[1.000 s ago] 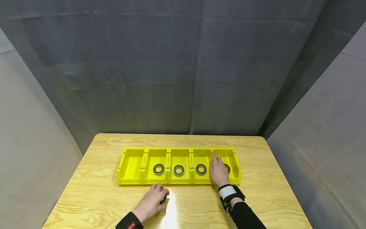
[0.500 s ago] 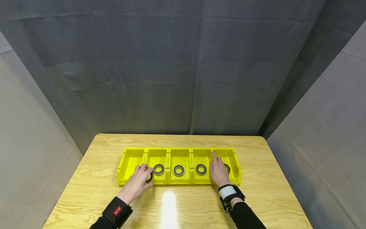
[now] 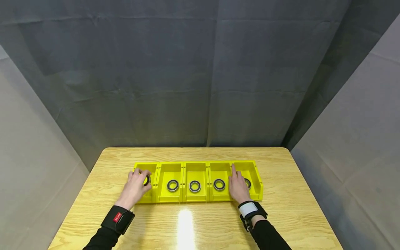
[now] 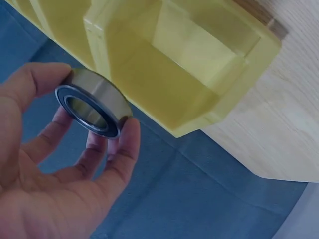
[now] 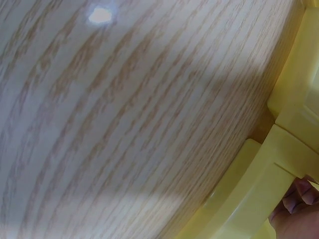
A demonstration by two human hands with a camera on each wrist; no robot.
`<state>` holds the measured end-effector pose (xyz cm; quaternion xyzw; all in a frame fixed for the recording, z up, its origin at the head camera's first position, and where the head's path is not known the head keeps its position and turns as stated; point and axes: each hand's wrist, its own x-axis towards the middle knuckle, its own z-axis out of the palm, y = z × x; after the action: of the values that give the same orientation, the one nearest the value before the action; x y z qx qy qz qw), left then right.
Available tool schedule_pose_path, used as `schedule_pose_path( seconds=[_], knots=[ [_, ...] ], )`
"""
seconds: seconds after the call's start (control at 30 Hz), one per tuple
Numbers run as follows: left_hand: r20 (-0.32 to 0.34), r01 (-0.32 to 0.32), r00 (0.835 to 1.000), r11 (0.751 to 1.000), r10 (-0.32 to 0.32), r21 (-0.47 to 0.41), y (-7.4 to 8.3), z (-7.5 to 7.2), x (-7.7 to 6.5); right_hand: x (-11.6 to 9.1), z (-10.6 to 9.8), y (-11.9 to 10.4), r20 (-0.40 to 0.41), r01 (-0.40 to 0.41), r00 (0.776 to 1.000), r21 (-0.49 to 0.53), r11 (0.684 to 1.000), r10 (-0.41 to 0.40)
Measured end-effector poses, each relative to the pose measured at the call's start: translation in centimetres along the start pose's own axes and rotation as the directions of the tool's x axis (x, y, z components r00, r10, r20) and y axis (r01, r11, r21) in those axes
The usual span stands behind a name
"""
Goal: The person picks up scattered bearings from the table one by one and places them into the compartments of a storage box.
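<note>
A ball bearing [image 4: 105, 93] with a black seal and steel outer ring is pinched between the thumb and fingertips of my left hand [image 3: 132, 189]. It is held tilted at the leftmost yellow bin [image 3: 146, 199]. My right hand [image 3: 239, 189] lies at the divider between the two rightmost bins, index finger straight along it. In the right wrist view, only part of that hand [image 5: 294, 211] shows behind the yellow wall. Single bearings lie flat in the second bin [image 3: 173, 190], third and fourth bins; another in the rightmost bin is partly hidden by my right hand.
The yellow bins stand side by side in a row on a wooden table [image 3: 206, 222]. Grey cloth [image 3: 156, 86] hangs behind the table, with pale panels on both sides. A bright lamp reflection shows on the tabletop in front of the bins.
My left hand has carried the bearing from the front of the table leftward and away to the leftmost bin. The right hand has stayed in place at the divider.
</note>
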<state>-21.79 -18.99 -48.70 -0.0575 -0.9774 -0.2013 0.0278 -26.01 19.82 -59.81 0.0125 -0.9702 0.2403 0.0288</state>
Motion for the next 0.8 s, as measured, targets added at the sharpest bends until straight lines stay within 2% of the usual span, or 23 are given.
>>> schedule_pose_path(
  seconds=[0.1,0.23,0.43,0.6,0.8],
  knots=[
    [0.026,0.053,0.998,0.999,-0.053,-0.011,-0.4,0.1,0.3,0.0,0.0,0.0,-0.013,0.005,1.0,0.001,1.0,-0.005],
    [0.059,0.091,0.994,0.996,-0.09,-0.012,-1.0,0.7,0.8,-0.1,-0.1,0.0,-0.015,0.009,1.0,0.005,1.0,-0.009],
    [0.1,0.104,0.989,0.994,-0.105,0.02,-2.0,2.0,1.4,-0.1,-0.1,0.1,-0.009,0.012,1.0,0.005,1.0,-0.012],
    [0.177,0.104,0.978,0.994,-0.108,0.034,-2.4,3.0,1.7,-0.1,0.0,0.1,-0.011,0.012,1.0,0.003,1.0,-0.012],
    [0.221,0.136,0.965,0.99,-0.141,0.041,-2.8,4.1,2.1,-0.1,0.0,0.0,-0.011,0.003,1.0,0.006,1.0,-0.003]
  ],
)
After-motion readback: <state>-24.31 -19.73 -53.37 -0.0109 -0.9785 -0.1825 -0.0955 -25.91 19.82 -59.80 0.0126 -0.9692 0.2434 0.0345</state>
